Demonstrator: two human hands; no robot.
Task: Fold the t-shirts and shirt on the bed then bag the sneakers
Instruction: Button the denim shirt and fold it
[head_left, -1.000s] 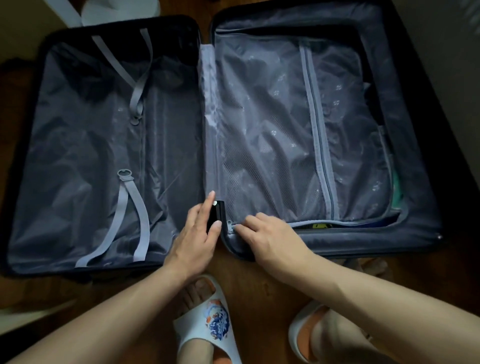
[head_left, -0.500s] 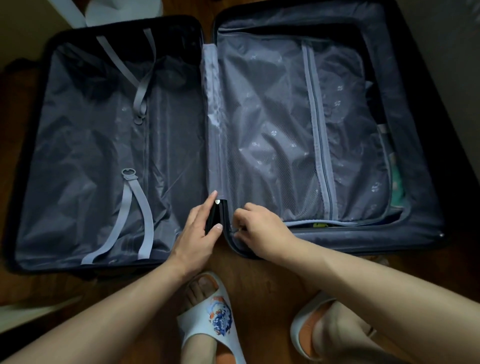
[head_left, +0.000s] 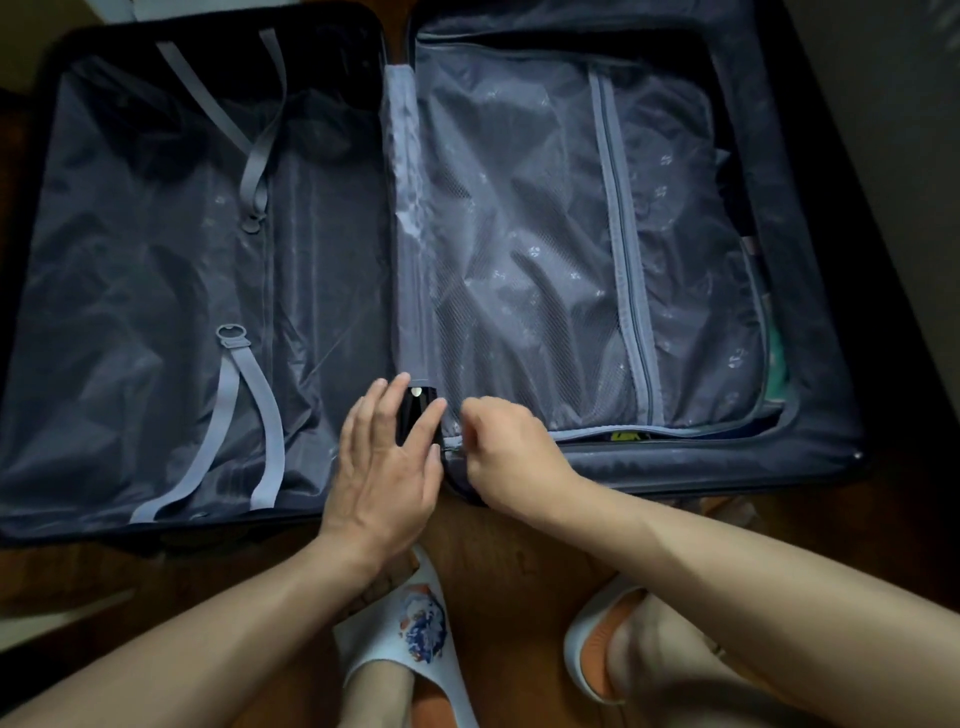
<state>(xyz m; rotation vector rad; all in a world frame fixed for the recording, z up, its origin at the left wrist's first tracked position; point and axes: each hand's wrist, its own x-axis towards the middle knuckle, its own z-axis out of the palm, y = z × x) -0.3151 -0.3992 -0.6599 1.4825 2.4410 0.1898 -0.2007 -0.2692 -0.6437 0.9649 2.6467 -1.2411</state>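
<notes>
With my left hand (head_left: 387, 462) flat, bracing the suitcase (head_left: 810, 431) hinge at lower centre, my right hand (head_left: 511, 457) pinches the divider zipper; I should pull steadily along the track, no t-shirts or sneakers visible.

I could not see what the right hand (head_left: 511, 457) pinched at the divider's (head_left: 524, 249) near corner; its curled fingers hid it, possibly a zipper pull. The divider covered what was packed beneath, with only slivers of green and yellow showing. The suitcase (head_left: 810, 395) ran off the top edge. Both slippers (head_left: 410, 629) were cut off at the bottom.
</notes>
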